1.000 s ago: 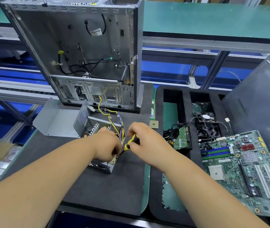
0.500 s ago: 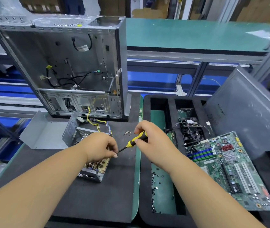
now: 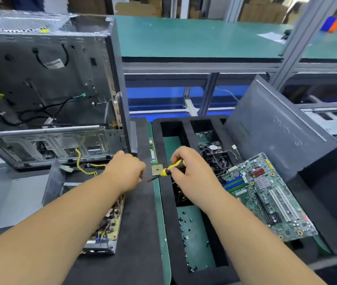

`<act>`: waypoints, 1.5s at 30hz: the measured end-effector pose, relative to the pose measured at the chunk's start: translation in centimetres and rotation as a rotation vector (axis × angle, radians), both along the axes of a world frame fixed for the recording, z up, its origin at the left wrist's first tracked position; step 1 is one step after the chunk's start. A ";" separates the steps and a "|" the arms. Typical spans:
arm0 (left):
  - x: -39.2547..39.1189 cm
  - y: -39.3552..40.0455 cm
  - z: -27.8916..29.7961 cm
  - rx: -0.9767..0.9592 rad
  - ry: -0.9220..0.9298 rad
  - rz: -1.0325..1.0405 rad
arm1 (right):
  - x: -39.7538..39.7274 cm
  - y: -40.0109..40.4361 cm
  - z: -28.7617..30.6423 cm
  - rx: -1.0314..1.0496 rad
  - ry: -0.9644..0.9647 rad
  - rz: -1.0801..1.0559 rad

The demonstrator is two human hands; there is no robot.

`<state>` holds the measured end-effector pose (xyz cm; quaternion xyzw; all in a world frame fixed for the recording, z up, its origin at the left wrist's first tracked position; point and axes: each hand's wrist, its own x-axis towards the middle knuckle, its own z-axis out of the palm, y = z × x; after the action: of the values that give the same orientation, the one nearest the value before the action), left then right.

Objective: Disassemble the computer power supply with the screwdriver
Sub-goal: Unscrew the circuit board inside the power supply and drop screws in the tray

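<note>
— Where is the power supply (image 3: 99, 219)?

— On the black mat of the bench (image 3: 139, 233), at the near left, mostly under the left forearm. Its cover is off; the brown circuit board shows along its right edge, and yellow wires run from it toward the open computer case (image 3: 46, 95) standing behind.

— And the hands?

— The right hand (image 3: 192, 177) is closed around the yellow-and-black handle of the screwdriver (image 3: 168, 169), whose tip points left and slightly down, above the mat's edge. The left hand (image 3: 126, 171) is curled into a loose fist just beside that tip; whether it pinches anything cannot be told.

— What lies to the right?

— A black foam tray (image 3: 167, 212) with small screws in one compartment, and a motherboard (image 3: 266, 194) resting across it.
</note>
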<state>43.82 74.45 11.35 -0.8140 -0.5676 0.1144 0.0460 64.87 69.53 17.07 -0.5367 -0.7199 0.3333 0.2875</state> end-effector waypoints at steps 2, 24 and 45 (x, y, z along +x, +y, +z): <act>-0.1 1.2 -0.6 -0.030 -0.011 0.029 | -0.2 0.0 0.1 -0.020 -0.015 -0.021; -2.8 -0.4 2.1 0.003 -0.367 0.143 | -0.5 -1.6 -0.6 -0.017 -0.038 -0.040; -18.3 -16.3 0.1 0.038 -0.978 0.694 | -15.7 -5.5 0.4 0.067 0.075 0.319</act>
<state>25.55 58.15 11.43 -0.5382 -0.7576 -0.2753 -0.2460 49.19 64.03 17.50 -0.3930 -0.7954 0.3704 0.2753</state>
